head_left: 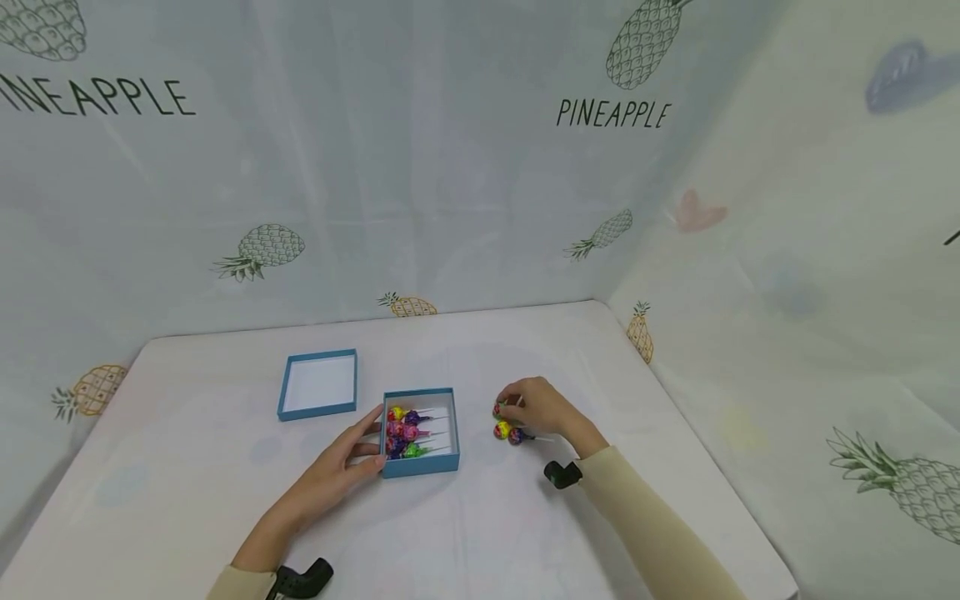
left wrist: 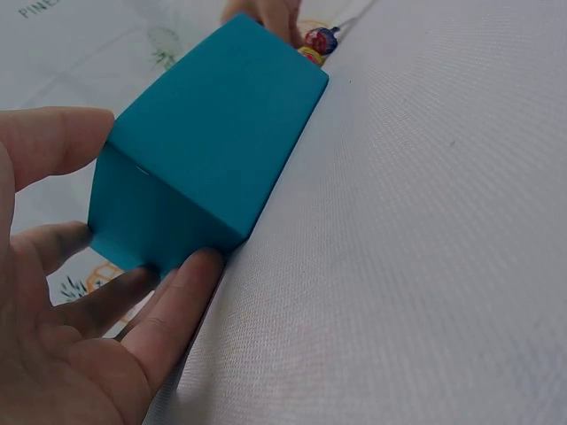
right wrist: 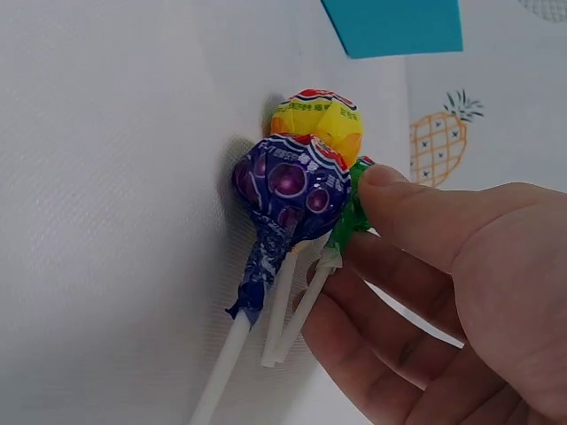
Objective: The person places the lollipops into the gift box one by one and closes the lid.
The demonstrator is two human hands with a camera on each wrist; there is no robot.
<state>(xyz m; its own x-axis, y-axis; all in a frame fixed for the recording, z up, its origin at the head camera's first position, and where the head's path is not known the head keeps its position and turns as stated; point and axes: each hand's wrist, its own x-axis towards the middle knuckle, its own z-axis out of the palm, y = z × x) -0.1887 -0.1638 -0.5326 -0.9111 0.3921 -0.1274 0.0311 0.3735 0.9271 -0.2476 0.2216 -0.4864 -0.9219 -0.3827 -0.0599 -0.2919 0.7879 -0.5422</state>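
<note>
A blue box (head_left: 422, 468) without its cover holds several wrapped lollipops (head_left: 408, 432), their white sticks pointing right. Against the left side of this box rests my left hand (head_left: 341, 462); its thumb touches near the front corner, with the fingers fairly straight along the wall. To the right of the box, my right hand (head_left: 540, 408) pinches a green-wrapped lollipop (right wrist: 353, 208) between thumb and fingers. Beside it on the table lie a yellow lollipop (head_left: 502, 430) and a dark purple-blue one (right wrist: 292, 186), close together. In the right wrist view the purple-blue one partly covers the yellow.
A blue-rimmed box lid (head_left: 318, 410), white inside, lies behind and left of the box. The white-covered table (head_left: 225, 467) meets a curtain (head_left: 420, 167) printed with pineapples at its back edge. Another printed sheet (head_left: 825, 292) hangs along the right.
</note>
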